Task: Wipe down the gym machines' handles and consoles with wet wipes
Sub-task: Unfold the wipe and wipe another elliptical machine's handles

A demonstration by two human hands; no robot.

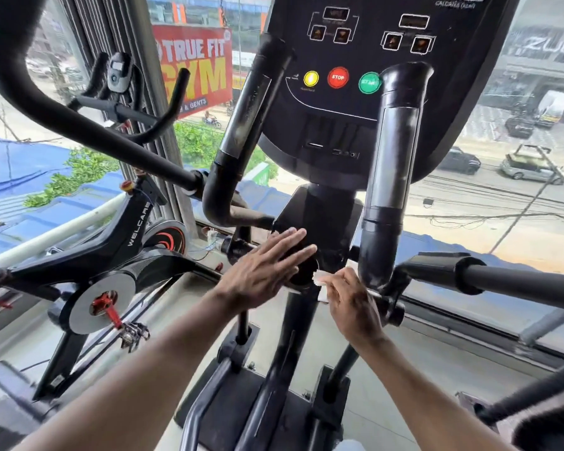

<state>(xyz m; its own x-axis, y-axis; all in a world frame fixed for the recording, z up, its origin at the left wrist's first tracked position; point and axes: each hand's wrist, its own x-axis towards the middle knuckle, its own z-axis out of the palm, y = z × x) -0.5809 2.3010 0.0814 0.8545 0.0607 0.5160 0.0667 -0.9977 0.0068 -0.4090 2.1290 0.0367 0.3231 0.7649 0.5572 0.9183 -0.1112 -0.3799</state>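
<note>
1. Our right hand (350,304) pinched the wet wipe (319,281) low by the right handle (391,164).
2. Our left hand (267,271) lay flat, holding nothing.
3. We guessed the console (372,60) and other machines were left.

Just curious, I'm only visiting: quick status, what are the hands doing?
Left hand open, fingers straight by the column. Right hand grips wet wipe at base of right handle. Nothing in the way.
</note>
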